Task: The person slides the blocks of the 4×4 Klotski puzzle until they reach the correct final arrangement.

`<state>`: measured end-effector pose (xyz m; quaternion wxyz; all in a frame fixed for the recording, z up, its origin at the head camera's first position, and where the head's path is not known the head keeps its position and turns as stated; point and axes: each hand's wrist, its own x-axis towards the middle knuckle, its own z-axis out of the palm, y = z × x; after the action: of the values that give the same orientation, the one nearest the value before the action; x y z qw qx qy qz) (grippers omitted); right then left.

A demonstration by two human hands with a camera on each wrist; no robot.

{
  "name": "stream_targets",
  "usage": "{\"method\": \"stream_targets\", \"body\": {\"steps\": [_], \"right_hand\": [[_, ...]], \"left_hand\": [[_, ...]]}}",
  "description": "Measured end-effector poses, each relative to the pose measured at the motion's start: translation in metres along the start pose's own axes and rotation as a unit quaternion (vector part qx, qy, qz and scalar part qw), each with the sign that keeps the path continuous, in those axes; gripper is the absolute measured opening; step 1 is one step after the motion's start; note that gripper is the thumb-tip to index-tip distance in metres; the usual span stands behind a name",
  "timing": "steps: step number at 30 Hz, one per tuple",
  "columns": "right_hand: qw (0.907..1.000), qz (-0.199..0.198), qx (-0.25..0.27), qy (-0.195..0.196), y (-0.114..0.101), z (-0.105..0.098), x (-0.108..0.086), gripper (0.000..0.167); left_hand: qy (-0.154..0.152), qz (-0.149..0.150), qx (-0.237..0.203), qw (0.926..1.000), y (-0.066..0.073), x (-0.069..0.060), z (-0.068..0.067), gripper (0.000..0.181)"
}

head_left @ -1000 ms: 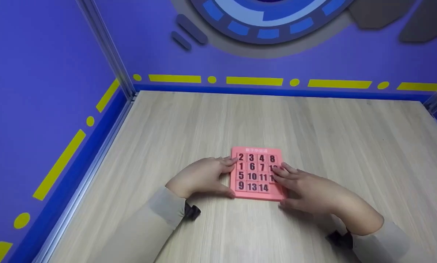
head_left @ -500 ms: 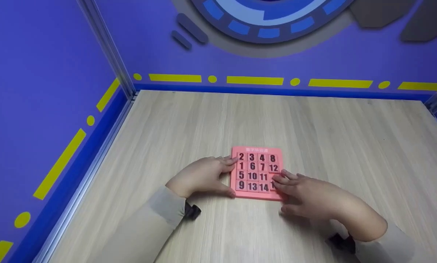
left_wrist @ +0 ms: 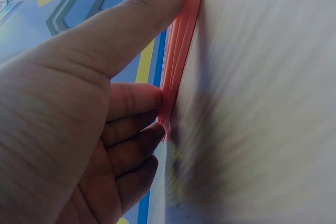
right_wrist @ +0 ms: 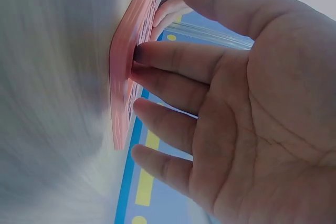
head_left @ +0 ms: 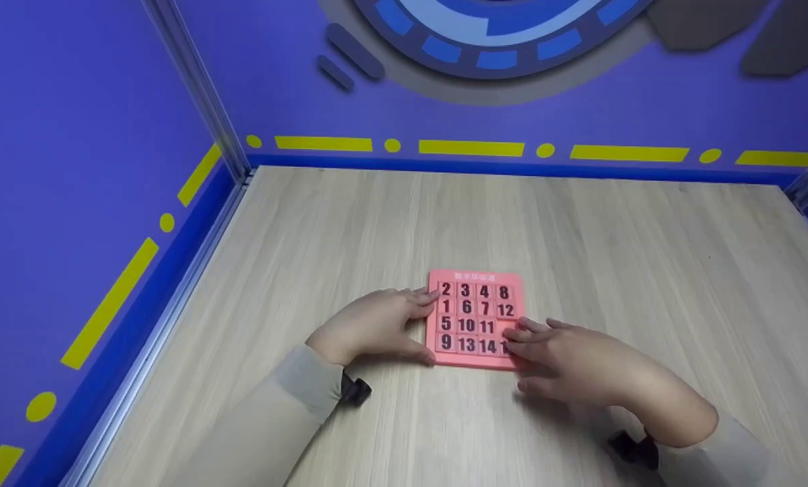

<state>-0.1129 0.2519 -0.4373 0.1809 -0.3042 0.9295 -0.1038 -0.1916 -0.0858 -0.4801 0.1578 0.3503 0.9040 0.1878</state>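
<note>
A pink number slide puzzle (head_left: 474, 362) lies flat on the wooden table, with black numbers on its square tiles. My left hand (head_left: 376, 325) rests along its left side, thumb near the front corner and fingertips on the edge. The thumb (left_wrist: 142, 14) touches the pink side in the left wrist view. My right hand (head_left: 579, 365) reaches in from the right with nearly straight fingers. Its fingertips touch the rightmost bottom-row tile, whose number is partly covered. Above that tile, right of the 11, is a gap in the grid, partly behind the fingers.
The wooden table (head_left: 349, 230) extends around the puzzle. A blue-purple wall (head_left: 275, 81) with yellow markings stands behind it, and another wall (head_left: 72, 169) rises at the left. A metal strip (head_left: 167, 345) runs along the table's left edge.
My right hand has drawn slightly toward me, sliding the right-column tile from the third row to the bottom row. The 12 is uncovered now. The left hand has stayed in place.
</note>
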Motion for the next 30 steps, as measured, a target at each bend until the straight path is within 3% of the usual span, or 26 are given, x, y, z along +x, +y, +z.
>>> {"method": "stream_targets", "body": {"steps": [4,8,18,30], "right_hand": [[0.9996,-0.003,0.001,0.029,0.008,0.0,0.003,0.072],[0.9984,0.025,0.016,0.048,0.018,0.004,0.006,0.08],[0.997,0.057,0.051,0.011,0.028,0.008,0.01,0.084],[0.999,0.041,0.017,0.004,0.014,0.007,0.008,0.083]], "left_hand": [[0.0,-0.001,-0.003,1.0,0.001,0.0,0.0,0.095],[-0.002,-0.004,-0.006,1.0,0.002,0.0,-0.001,0.095],[-0.005,0.0,0.002,1.0,0.002,0.002,-0.002,0.094],[0.0,-0.004,-0.006,1.0,0.001,-0.001,-0.001,0.095]]}}
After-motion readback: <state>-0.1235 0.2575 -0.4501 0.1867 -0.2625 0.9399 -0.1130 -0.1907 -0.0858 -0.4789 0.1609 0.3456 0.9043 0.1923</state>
